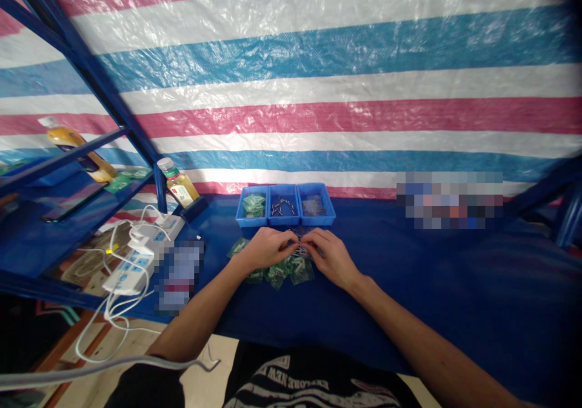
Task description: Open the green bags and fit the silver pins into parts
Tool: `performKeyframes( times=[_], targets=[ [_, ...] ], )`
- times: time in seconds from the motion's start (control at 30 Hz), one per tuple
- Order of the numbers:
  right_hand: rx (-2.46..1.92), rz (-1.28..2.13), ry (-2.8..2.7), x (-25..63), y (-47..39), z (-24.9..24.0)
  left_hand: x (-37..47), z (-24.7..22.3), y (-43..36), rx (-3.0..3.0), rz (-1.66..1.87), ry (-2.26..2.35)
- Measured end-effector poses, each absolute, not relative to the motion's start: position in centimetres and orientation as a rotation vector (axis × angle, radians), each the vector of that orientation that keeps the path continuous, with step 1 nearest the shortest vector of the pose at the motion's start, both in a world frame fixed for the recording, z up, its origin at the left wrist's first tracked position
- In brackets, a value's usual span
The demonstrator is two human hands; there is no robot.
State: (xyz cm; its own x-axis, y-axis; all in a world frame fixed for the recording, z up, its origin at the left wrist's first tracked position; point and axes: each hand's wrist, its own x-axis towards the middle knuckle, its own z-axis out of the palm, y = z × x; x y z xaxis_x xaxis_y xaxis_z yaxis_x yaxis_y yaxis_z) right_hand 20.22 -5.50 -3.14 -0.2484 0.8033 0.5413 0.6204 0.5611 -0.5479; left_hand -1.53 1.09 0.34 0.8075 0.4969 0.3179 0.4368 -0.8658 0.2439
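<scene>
Head: two hands (268, 249) (331, 255), three bins (251, 222) (284, 220) (318, 220)

The person wears a black shirt (336, 362) with white lettering (295, 381), "EXPLORE NEW" among it, and a black left sleeve (145, 388); left hand (266, 248) and right hand (333, 256) are bare.

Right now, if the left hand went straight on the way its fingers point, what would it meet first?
The left hand would probably meet the right hand first; whether they touch is unclear.
</scene>
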Motion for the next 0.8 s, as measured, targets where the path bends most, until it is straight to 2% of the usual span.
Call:
performKeyframes(
  times=[0.8],
  targets=[
    [-1.057,0.283,-1.974,20.19,-5.53,-3.24,-1.53,0.24,0.98,2.833,0.648,0.597]
  ],
)
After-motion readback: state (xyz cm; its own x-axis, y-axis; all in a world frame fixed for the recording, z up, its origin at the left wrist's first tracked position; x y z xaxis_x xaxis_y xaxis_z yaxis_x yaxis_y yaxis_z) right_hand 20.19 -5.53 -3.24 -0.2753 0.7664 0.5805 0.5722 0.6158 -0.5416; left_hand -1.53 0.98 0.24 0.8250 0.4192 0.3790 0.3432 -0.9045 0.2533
